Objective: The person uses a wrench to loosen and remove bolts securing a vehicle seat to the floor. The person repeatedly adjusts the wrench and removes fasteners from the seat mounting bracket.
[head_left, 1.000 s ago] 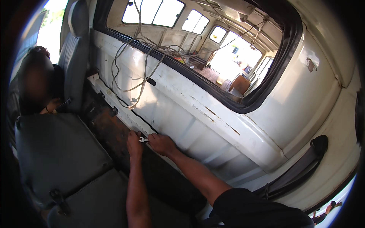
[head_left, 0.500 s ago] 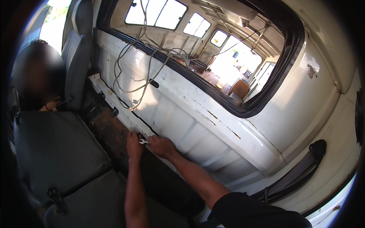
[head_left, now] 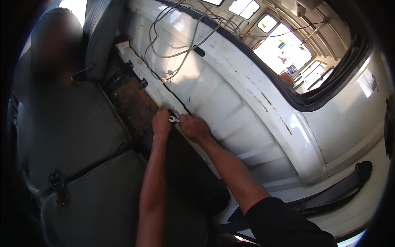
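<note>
A small silver open-end wrench shows its open jaw in the gap between my hands. My right hand is closed around its other end, against the white metal ledge. Close by on the left, my left hand has its fingers bent down at the ledge's edge beside the jaw. Whatever those fingertips grip is hidden. A dark spot lies at the ledge between the hands; I cannot make out a fastener there.
Dark seat cushions fill the left, with a person beyond them. A rusty floor panel lies by the ledge. Loose cables hang from the window frame over the white wall. A seat belt lies at right.
The view has shifted, so the hands and van interior sit higher and further right. Both hands stay at the same spot on the ledge, with the wrench still between them.
</note>
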`<state>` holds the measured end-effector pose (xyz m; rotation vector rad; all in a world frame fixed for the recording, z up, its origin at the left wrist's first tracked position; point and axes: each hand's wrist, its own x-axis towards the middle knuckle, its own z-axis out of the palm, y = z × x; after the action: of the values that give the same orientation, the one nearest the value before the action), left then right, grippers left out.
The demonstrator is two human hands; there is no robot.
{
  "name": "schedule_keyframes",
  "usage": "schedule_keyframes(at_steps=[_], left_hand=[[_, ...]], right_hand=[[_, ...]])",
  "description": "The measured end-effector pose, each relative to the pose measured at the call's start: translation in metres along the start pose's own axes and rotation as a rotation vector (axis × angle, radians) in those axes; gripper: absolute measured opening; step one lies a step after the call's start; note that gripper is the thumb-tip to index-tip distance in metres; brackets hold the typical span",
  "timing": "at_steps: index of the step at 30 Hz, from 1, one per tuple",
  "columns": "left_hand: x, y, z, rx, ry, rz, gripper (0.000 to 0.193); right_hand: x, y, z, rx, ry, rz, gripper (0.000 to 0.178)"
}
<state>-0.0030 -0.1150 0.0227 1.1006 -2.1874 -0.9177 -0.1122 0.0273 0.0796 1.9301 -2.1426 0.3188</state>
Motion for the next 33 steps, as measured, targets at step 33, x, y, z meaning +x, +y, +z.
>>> schedule_keyframes(at_steps=[33], left_hand=[[-0.045, -0.003, 0.011, -0.309, 0.433, -0.09, 0.02]], right_hand=[[-0.001, 0.009, -0.006, 0.272, 0.159, -0.043, 0.012]])
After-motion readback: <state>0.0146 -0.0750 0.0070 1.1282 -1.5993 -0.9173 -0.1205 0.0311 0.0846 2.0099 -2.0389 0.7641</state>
